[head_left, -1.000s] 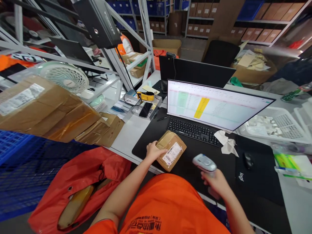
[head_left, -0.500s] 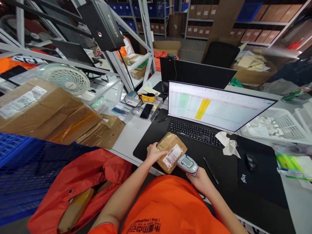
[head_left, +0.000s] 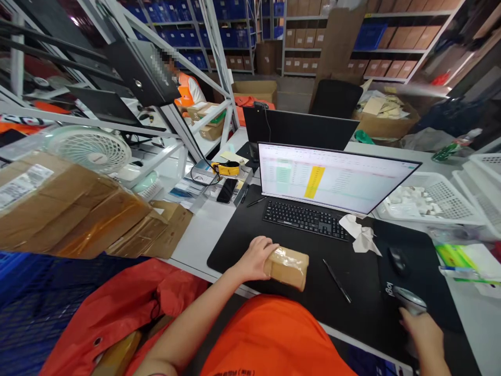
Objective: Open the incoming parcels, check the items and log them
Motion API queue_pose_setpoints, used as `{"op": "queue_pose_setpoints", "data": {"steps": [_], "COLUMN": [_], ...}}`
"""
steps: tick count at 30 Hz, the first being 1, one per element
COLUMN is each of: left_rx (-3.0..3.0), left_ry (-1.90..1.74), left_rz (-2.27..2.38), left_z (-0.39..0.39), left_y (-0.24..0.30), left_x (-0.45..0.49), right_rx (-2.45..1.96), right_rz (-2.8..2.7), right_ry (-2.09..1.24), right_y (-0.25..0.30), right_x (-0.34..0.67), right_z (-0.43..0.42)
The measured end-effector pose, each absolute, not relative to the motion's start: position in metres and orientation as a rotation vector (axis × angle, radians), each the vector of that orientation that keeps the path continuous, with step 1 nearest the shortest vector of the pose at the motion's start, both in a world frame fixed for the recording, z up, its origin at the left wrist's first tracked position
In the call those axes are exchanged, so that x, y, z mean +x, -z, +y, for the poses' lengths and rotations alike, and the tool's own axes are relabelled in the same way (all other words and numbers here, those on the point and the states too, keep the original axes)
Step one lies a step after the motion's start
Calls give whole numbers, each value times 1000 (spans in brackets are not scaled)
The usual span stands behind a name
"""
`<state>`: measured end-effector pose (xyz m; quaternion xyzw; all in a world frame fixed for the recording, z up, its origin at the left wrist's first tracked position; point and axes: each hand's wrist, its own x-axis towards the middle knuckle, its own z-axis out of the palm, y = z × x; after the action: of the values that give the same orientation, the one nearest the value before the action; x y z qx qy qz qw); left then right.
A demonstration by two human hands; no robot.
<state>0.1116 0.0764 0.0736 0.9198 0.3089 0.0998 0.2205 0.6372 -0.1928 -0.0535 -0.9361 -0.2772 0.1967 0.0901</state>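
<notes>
Brown cardboard parcel (head_left: 287,268) bound in clear tape, lying on a black desk mat (head_left: 230,250) close to the front edge of a white worktop (head_left: 191,245), under the left hand (head_left: 254,258), fingers (head_left: 263,248) curled over its end and gripping it. Right hand (head_left: 420,337) low at the mat's far side, fingers (head_left: 407,325) wrapped round a grey handheld barcode scanner (head_left: 410,301). No label showing on the parcel's upward face. Risks: parcel sliding off the edge through a loose grip; scanner knocking the black computer mouse (head_left: 398,260) or thin black pen (head_left: 336,280).
</notes>
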Motion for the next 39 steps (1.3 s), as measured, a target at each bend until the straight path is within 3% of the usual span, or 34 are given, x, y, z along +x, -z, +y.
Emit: {"op": "queue_pose_setpoints", "data": {"steps": [5, 8, 10, 14, 20, 28, 39], "left_rx": [2665, 2672, 2687, 2673, 2633, 2635, 2550], "left_ry": [-150, -119, -152, -393, -560, -513, -583], "left_rz": [724, 843, 912, 1184, 1352, 1411, 1412], "left_z": [91, 90, 80, 50, 28, 21, 13], "left_y": [-76, -68, -58, -38, -25, -29, -28], "left_x": [118, 116, 115, 115, 114, 117, 116], "right_rx": [-2750, -2716, -2712, -2602, -2520, -2580, -2601], "right_rz": [-468, -283, -439, -1155, -1453, -1563, -1542], "right_ry": [-569, -39, 262, -162, -524, -568, -523], "right_y": [77, 57, 32, 5, 33, 38, 29], "right_x": [661, 616, 576, 519, 502, 488, 490], "right_z": [-210, -192, -166, -90, 7, 45, 15]}}
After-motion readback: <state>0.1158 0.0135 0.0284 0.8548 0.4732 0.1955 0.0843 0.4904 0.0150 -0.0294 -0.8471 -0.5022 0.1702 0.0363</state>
